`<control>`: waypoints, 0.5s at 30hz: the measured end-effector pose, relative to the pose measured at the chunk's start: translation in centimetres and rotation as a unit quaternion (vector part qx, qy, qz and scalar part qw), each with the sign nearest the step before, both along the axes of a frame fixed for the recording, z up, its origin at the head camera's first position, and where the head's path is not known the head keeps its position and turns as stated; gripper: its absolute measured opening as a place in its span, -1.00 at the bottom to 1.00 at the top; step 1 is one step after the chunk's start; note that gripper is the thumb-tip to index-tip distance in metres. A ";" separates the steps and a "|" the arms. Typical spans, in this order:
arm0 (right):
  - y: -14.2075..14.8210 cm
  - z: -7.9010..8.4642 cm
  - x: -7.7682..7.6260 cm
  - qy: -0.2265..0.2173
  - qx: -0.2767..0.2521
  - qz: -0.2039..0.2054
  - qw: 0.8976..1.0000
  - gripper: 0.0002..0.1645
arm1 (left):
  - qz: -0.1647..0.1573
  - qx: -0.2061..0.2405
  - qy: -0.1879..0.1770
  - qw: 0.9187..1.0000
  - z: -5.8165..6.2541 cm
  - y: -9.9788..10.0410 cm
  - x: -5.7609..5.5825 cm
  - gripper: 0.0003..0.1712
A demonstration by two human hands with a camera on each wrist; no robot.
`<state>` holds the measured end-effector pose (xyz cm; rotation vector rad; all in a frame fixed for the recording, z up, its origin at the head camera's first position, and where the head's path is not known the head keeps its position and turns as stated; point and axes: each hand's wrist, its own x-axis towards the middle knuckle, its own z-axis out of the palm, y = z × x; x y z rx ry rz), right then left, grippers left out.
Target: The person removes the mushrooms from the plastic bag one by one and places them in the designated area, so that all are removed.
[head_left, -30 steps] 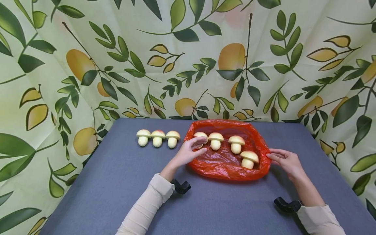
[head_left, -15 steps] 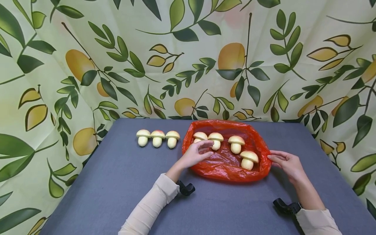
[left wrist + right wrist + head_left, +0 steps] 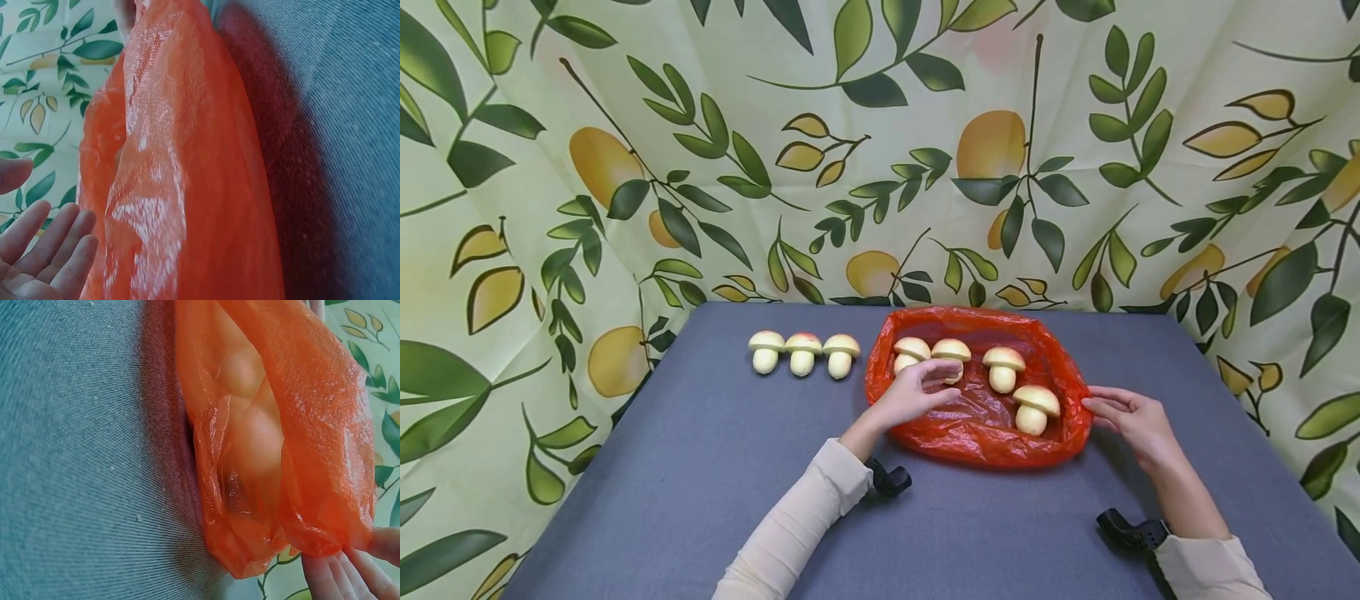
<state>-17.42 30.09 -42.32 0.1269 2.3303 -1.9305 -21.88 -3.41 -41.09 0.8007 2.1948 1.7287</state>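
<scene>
A red plastic bag point(image 3: 985, 446) lies with its mouth spread wide on the table. Inside it are several toy mushrooms point(image 3: 1003, 367) with cream stems and yellowish, red-tinged caps. My left hand point(image 3: 910, 396) hovers over the bag's left part, overlapping a mushroom point(image 3: 952, 348) in the head view. In the left wrist view its fingers point(image 3: 59, 240) are extended, with nothing held. On the other side, my right hand point(image 3: 1138, 421) pinches the bag's right rim between thumb and fingers point(image 3: 328, 578). Through the thin plastic, pale rounded shapes point(image 3: 253, 437) show in the right wrist view.
Three more mushrooms point(image 3: 802, 354) stand in a row left of the bag. The blue-grey table point(image 3: 700, 500) ends at the back against a leaf-and-fruit patterned cloth point(image 3: 820, 167). A black device point(image 3: 891, 481) sits on the left wrist, another black device point(image 3: 1131, 531) on the right.
The left hand has moved right across the bag, from over the leftmost mushroom to in front of the one beside it. The right hand keeps its grip on the rim, almost still.
</scene>
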 end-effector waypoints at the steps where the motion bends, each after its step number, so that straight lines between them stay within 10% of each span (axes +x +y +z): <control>1: 0.0 0.0 0.0 0.000 0.000 0.000 1.000 -0.72 | -0.002 0.003 -0.003 1.000 -0.1 0.2 -0.1 -0.48; 15: -0.1 0.0 0.1 -0.003 -0.006 0.003 1.000 -0.73 | -0.028 -0.024 -0.010 0.999 -0.8 2.7 -0.1 -0.47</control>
